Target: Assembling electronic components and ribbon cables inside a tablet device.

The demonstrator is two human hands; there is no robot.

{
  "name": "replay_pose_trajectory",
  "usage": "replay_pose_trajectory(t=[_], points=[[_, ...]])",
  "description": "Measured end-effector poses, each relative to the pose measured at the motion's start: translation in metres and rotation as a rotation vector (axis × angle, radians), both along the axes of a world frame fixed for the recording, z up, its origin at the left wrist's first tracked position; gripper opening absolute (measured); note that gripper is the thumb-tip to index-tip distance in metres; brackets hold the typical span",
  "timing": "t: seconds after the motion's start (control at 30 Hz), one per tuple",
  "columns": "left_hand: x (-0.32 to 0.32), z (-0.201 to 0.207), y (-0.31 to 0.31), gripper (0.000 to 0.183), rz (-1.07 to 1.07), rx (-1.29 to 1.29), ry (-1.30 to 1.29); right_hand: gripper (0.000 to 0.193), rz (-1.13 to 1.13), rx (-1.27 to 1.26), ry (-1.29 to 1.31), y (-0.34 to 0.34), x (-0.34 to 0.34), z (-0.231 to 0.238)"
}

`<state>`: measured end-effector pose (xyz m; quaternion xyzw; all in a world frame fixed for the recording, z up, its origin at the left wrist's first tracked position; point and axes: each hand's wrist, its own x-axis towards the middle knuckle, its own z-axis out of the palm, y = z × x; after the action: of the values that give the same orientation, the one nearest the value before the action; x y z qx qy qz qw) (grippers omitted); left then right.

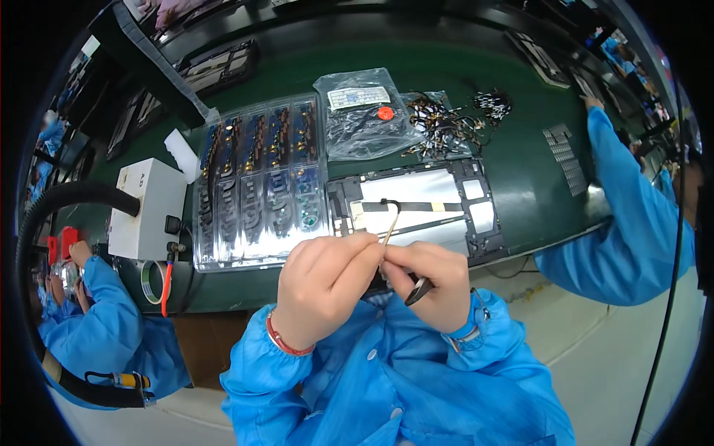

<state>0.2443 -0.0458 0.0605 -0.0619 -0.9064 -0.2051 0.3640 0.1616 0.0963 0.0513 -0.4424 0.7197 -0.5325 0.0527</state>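
Observation:
Both my hands meet just in front of a flat tablet-like frame (416, 238) with a black border and silvery middle. A thin pale cable (390, 227) with a dark, hooked end rises from my fingertips over the frame. My left hand (327, 279) is closed, pinching this cable. Thumb and fingers of my right hand (431, 279) are closed at the cable's lower part. A dark, shiny tool (419, 291) also sticks out of the right hand; its kind is unclear. Across the frame runs a black strip (413, 207) with yellowish patches.
Left of the frame lies a clear compartment tray (260, 256) of small parts. Behind are a clear plastic bag (372, 134) and a heap of small cables (442, 126). A white box (152, 204) with a black hose (82, 192) stands left. Co-workers' blue sleeves (632, 201) flank me.

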Motion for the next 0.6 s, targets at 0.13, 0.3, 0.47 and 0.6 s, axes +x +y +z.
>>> replay_pose_trajectory(t=[0.13, 0.3, 0.47, 0.6], points=[[0.016, 0.000, -0.006, 0.023, 0.072, 0.014, 0.024, 0.021, 0.117, -0.017, -0.106, -0.001, 0.003, 0.001], [0.103, -0.015, -0.015, 0.013, 0.696, 0.237, 0.090, 0.023, 0.301, 0.069, -0.354, 0.008, 0.003, -0.007], [0.205, -0.057, -0.013, 0.011, 1.069, 0.255, -0.211, 0.020, 0.256, 0.121, -0.461, 0.007, -0.002, -0.018], [0.224, -0.070, -0.009, 0.013, 1.188, 0.175, -0.535, 0.020, 0.282, 0.042, -0.582, -0.003, 0.004, -0.022]])
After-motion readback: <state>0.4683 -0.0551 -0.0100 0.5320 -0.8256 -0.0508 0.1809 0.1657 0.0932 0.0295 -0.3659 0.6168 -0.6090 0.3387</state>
